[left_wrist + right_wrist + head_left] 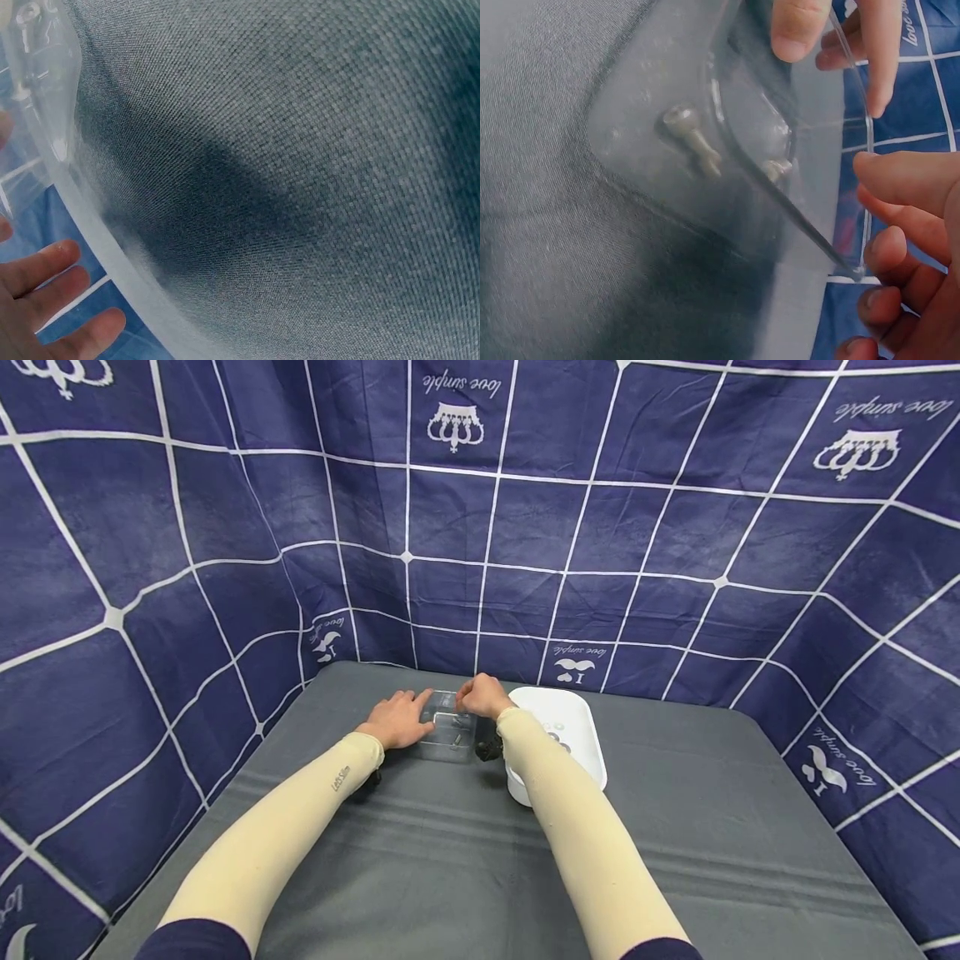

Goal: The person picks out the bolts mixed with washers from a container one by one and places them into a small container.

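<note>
A clear plastic box (442, 752) stands on the grey table. A metal bolt (684, 124) shows near its bottom, with a second bolt (777, 168) farther along. My left hand (397, 720) rests at the box's left side. Its thumb and index finger are spread over the edge, and other fingers (56, 274) stretch out straight in the left wrist view. Over the far right of the box is my right hand (483, 696). Its fingers (911, 180) are bent, with thumb and index close together by the rim; whether anything is between them is hidden.
Right of the box sits a white tray (585, 727) with several small rings (557, 737) in it, partly covered by my right forearm. A dark wrist device (489, 747) hangs under my right wrist. Blue checked cloth (525, 527) hangs behind the table and at both sides.
</note>
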The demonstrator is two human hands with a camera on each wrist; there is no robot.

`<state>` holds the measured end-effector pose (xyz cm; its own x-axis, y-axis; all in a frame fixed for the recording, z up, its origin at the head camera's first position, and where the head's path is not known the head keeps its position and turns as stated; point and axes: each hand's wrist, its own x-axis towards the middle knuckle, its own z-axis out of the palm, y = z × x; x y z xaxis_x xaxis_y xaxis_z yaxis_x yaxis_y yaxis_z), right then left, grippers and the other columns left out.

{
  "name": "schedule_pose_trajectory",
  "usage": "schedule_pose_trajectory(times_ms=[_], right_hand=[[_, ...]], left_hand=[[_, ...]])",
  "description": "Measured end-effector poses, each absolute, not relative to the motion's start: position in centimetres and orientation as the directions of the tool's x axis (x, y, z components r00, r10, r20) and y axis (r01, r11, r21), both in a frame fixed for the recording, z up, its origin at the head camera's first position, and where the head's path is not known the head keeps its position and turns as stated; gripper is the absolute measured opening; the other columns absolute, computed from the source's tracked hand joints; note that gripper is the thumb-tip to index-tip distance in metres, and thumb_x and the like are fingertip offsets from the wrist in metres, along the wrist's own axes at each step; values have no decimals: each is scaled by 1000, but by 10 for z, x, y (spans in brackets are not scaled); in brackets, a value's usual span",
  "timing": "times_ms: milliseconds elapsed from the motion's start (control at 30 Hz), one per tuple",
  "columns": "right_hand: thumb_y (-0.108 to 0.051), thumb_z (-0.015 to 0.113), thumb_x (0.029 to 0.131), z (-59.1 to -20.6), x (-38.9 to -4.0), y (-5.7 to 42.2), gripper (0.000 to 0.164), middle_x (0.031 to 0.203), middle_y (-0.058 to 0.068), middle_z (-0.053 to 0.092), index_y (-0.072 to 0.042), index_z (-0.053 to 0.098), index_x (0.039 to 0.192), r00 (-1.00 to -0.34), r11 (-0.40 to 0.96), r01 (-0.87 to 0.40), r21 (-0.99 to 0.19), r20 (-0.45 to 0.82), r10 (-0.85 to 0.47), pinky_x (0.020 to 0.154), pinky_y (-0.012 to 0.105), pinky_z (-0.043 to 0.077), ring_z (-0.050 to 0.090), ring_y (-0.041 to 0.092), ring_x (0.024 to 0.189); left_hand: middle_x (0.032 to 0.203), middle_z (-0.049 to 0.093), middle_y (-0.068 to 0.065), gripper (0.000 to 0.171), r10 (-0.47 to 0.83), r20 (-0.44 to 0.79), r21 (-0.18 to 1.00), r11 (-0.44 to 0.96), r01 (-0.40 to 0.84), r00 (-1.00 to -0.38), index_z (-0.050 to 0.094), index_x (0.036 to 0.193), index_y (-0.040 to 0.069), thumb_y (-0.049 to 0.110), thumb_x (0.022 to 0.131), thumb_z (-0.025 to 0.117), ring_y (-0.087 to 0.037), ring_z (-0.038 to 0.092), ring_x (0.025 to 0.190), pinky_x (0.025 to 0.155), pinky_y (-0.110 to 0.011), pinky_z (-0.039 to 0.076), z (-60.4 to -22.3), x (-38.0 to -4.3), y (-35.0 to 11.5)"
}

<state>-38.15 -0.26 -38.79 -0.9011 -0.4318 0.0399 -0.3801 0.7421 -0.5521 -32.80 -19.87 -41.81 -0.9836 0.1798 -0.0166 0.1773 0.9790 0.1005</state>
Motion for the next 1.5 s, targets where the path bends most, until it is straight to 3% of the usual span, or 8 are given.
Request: schedule_pose_trajectory(times_ms=[300,533,767,1033,1267,1500], right_hand=[[-18,78,82,-383,-384,12,18,103,4,77,-10,81,98,-917,723,-364,-586,92,-387,93,35,52,66,23,105],[-24,79,83,-383,-384,28,18,90,5,73,-13,80,98,-925,689,-358,-630,142,-351,78,33,50,62,21,85],[-25,80,84,-382,-385,42,21,83,4,68,-12,79,100,-927,672,-357,-648,160,-339,70,28,46,57,18,78],[-27,79,86,-381,-386,55,23,86,3,69,-12,79,104,-930,664,-346,-663,149,-336,69,28,46,58,18,79],[-25,80,85,-385,-388,65,21,77,1,67,-12,79,102,-931,667,-350,-657,170,-322,65,27,44,57,16,71],[-24,78,87,-383,-387,78,27,81,4,69,-8,78,108,-934,656,-342,-673,163,-319,69,29,47,59,17,73]], left_hand=[[147,48,-22,77,189,-7,103,977,187,-982,28,160,14,46,96,55,-39,45,137,105,-60,42,-418,-328,-201],[145,51,-22,77,206,11,87,975,206,-978,31,159,12,46,95,56,-39,47,134,103,-59,43,-418,-326,-200],[148,49,-22,76,208,-2,96,974,207,-978,30,159,13,45,95,58,-39,45,137,105,-59,42,-413,-327,-200],[150,47,-21,76,210,-34,78,975,207,-977,29,160,14,47,97,56,-40,43,140,108,-60,40,-414,-332,-202],[150,47,-21,77,214,-26,79,974,212,-976,29,160,14,48,96,56,-40,43,139,108,-61,39,-410,-329,-202],[150,46,-22,76,217,-22,62,975,215,-976,30,159,13,48,96,55,-40,41,141,108,-61,38,-409,-330,-201]])
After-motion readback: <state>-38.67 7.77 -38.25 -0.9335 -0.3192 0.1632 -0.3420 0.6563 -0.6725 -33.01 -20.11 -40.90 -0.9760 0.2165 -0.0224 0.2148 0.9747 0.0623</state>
